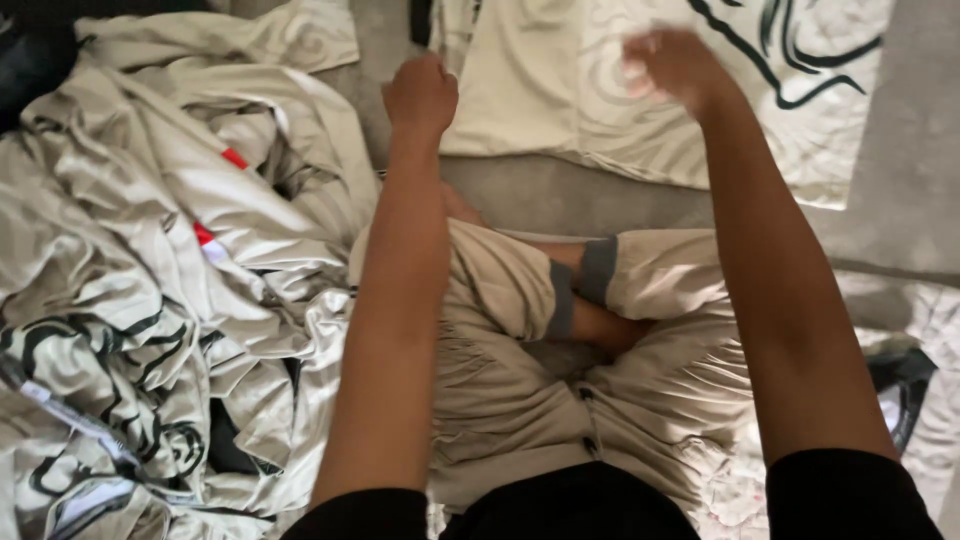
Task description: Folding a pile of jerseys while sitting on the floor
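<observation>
Both arms stretched forward over crossed legs in beige trousers with grey cuffs (560, 350), person seated on grey carpet (560, 195). Left hand (420, 95) curled into a closed fist at the near left corner of the flat cream fabric piece with black swirl print (560, 90), looks pinched on its edge, though the actual grip is hidden under the knuckles. Right hand (675, 65) raised over the same fabric, motion-blurred, fingers seem loosely bent; can't tell if it holds cloth or nothing. The fabric lies spread on the carpet straight ahead, just beyond the knees. Risk, as a judgement: only one corner looks gripped, so a pull could skew or wrinkle the piece, or drag it off flat; the blurred hand could miss the edge. Crumpled heap of shiny cream satin sheets with black pattern (150, 300) sits close on the left, near enough to snag or get mixed in.
</observation>
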